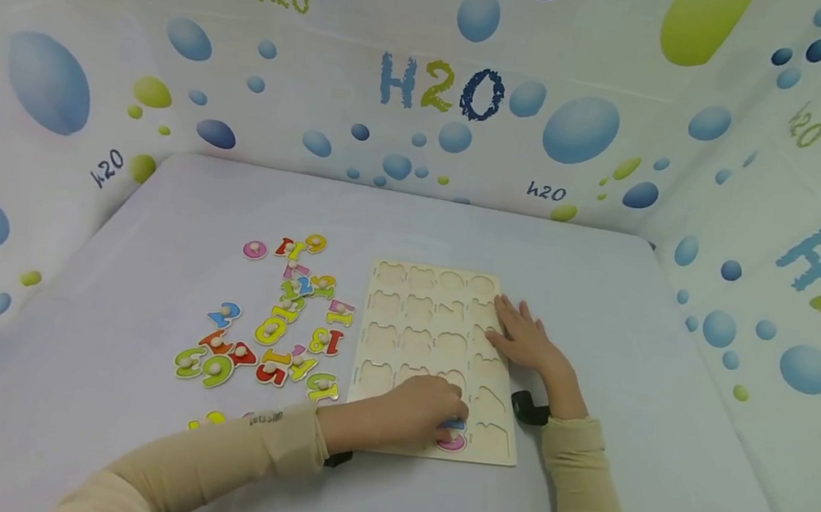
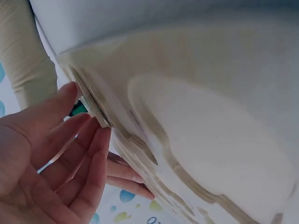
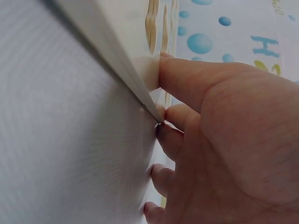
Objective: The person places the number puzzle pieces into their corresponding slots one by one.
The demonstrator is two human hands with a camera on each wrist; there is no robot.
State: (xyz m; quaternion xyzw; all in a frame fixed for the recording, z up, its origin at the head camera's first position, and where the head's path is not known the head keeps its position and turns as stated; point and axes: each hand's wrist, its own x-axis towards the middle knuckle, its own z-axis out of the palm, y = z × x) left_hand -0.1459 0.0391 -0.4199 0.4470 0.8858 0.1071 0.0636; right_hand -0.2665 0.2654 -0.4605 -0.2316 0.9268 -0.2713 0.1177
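Left hand (image 1: 409, 410) is pinching a pink-and-blue piece (image 1: 453, 441) at the puzzle board (image 1: 435, 327); right hand (image 1: 532, 345), fingers apart, touches its edge, probably so it doesn't slide.

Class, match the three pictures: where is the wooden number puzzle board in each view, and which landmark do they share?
Head: wooden number puzzle board, lower half, slightly right of centre.
Left wrist: board across the middle and right, seen close.
Right wrist: board at upper middle, its edge slanting down rightward.
Shared landmark: bubble-print backdrop.
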